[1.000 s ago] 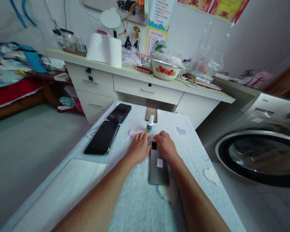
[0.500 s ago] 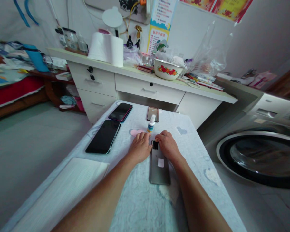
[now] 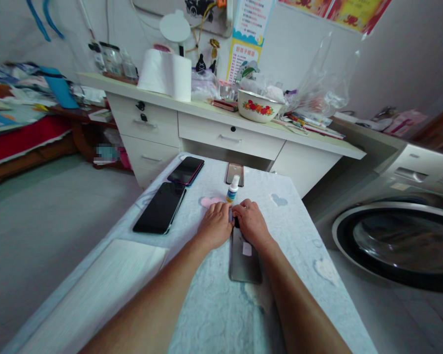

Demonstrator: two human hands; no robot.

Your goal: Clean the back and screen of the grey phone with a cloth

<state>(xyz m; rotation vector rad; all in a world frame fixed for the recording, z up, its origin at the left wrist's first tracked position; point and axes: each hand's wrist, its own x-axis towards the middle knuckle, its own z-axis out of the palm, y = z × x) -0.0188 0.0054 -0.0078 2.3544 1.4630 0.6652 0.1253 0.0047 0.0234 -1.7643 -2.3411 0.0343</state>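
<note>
A grey phone (image 3: pixel 244 263) lies back up on the cloth-covered table, with a small pale label on its back. My left hand (image 3: pixel 216 225) is closed at the phone's upper left edge, its fingers curled. Over the dark camera block my right hand (image 3: pixel 251 221) has its fingers bent and pressed together at the phone's top end, partly hiding the camera. Whether anything small is between those fingertips is hidden. Just beyond my fingers stands a small white spray bottle (image 3: pixel 233 189) with a blue and yellow label. Behind it lies another phone (image 3: pixel 235 174), brownish and back up.
Two dark devices, a tablet (image 3: pixel 160 208) and a phone (image 3: pixel 186 170), lie at the table's left. A white box (image 3: pixel 96 295) sits nearer on that side. Beyond stands a desk with a paper roll (image 3: pixel 180 78) and a flowered bowl (image 3: pixel 258 105); a washing machine (image 3: pixel 409 182) is at right.
My right hand has shifted slightly left and now covers more of the phone's camera block. My left hand stays by the phone's edge. The view has moved a little.
</note>
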